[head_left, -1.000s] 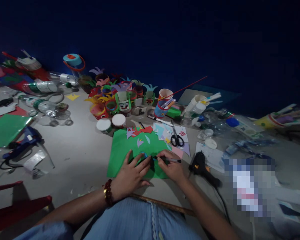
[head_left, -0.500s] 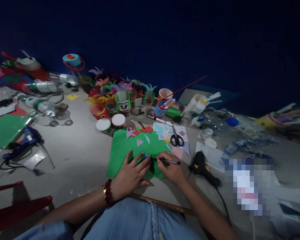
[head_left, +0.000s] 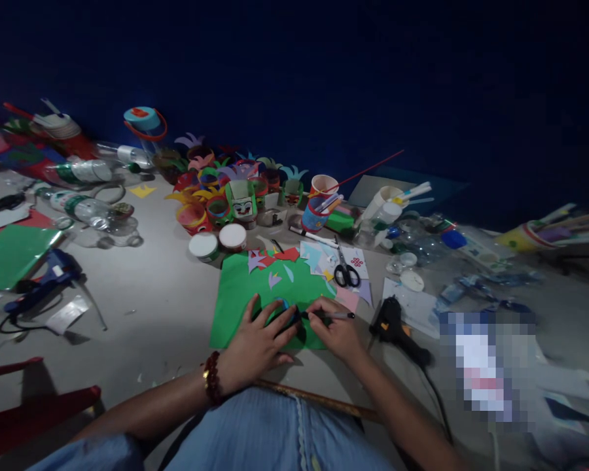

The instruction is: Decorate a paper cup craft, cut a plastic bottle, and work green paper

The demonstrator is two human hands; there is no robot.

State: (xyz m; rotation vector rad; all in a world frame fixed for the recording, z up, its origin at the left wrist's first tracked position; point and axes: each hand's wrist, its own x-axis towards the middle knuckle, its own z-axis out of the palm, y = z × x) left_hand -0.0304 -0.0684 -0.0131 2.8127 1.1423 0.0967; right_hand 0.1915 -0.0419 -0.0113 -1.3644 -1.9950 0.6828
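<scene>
A green sheet (head_left: 230,294) lies flat on the table before me. My left hand (head_left: 265,330) rests on it with fingers spread, pressing over a small round blue item (head_left: 285,303) that the fingers mostly cover. Close beside it, my right hand (head_left: 334,327) pinches a dark pen (head_left: 341,316), its tip down on the green sheet near my left fingertips. Small lilac paper pieces (head_left: 274,280) and red paper scraps (head_left: 288,254) lie along the sheet's upper part. Black-handled scissors (head_left: 347,275) rest just beyond its upper right corner.
A black glue gun (head_left: 402,333) lies right of my right hand, a blue one (head_left: 49,278) at left. Two white-lidded jars (head_left: 203,246) stand behind the sheet. Further back are decorated cups (head_left: 242,199), a blue pen cup (head_left: 315,214) and plastic bottles (head_left: 86,209).
The pen and my right hand stay almost in place at the edge of the blue item. My left fingers have shifted very slightly.
</scene>
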